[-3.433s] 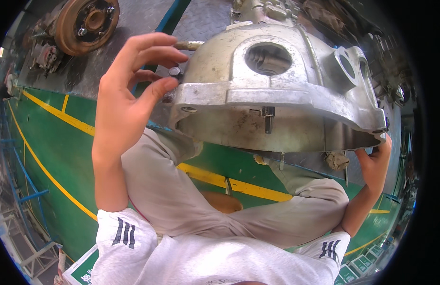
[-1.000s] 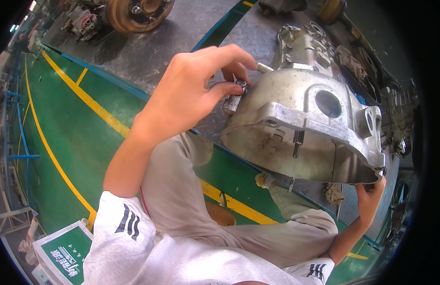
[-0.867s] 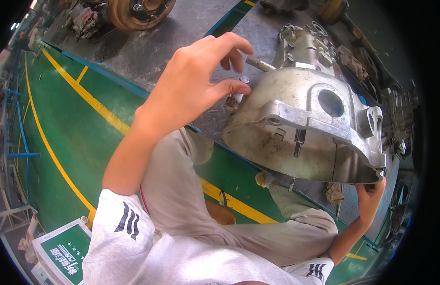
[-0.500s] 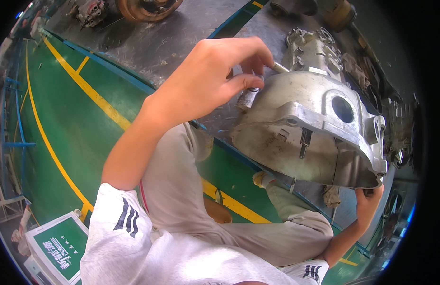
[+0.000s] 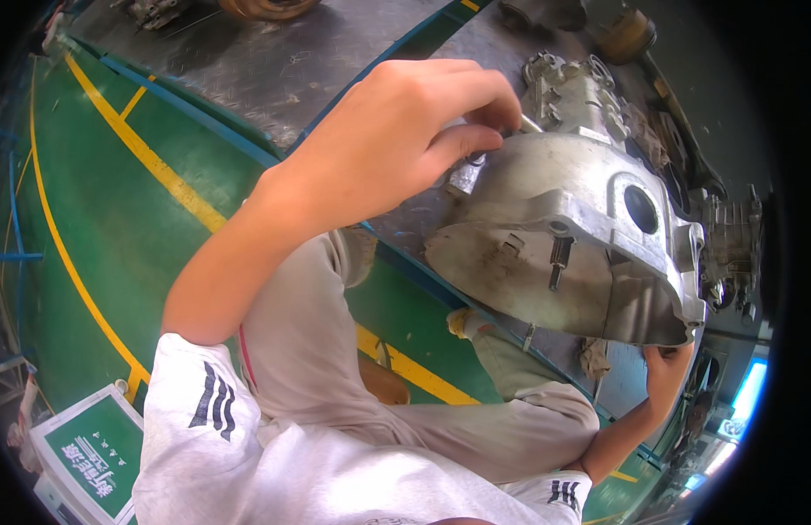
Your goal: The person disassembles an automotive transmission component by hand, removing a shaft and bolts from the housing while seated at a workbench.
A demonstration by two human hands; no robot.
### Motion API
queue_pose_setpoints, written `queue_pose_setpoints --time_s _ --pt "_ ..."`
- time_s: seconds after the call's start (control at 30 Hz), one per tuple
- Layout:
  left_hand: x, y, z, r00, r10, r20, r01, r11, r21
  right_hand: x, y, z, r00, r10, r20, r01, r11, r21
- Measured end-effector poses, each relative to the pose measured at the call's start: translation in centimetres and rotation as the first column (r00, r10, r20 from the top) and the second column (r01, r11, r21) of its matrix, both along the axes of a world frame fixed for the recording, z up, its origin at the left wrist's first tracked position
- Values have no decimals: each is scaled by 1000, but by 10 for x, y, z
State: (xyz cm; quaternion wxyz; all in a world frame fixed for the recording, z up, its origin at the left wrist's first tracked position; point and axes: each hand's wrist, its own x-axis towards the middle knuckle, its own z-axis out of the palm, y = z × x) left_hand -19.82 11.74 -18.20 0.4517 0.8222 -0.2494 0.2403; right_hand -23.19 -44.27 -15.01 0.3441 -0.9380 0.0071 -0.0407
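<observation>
A large silver-grey gearbox housing (image 5: pixel 545 175) with a wide bell-shaped mouth lies on the metal bench, its mouth tilted toward me. My left hand (image 5: pixel 432 131) reaches over the housing's far left side. Its thumb and fingers are closed around a short pale metal rod (image 5: pixel 530 124) whose other end meets the housing; the fingertips are partly hidden. Low on the right, my right hand (image 5: pixel 670 372) grips the near corner of the flange, fingers tucked out of sight beneath it. A dark splined shaft (image 5: pixel 559 262) shows inside the mouth.
The dark steel bench (image 5: pixel 239 87) has a blue edge. A round rusty part (image 5: pixel 270 7) lies at its far side; another metal casing (image 5: pixel 734 249) stands at right. Green floor (image 5: pixel 99 219) with yellow lines is at left, beside a white-framed green board (image 5: pixel 90 459).
My left hand has shifted slightly right, closer against the housing and rod. The right hand keeps its grip on the flange. The whole view has shifted a little.
</observation>
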Motion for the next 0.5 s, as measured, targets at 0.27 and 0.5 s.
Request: queue_pose_setpoints --time_s 0.27,0.5 --pt "-2 -3 -8 982 -97 -164 92 995 -38 1 22 -4 994 -34 -100 38 999 32" --pt "-8 3 5 950 -98 -295 84 995 -59 4 52 -4 994 108 26 -106 991 -76"
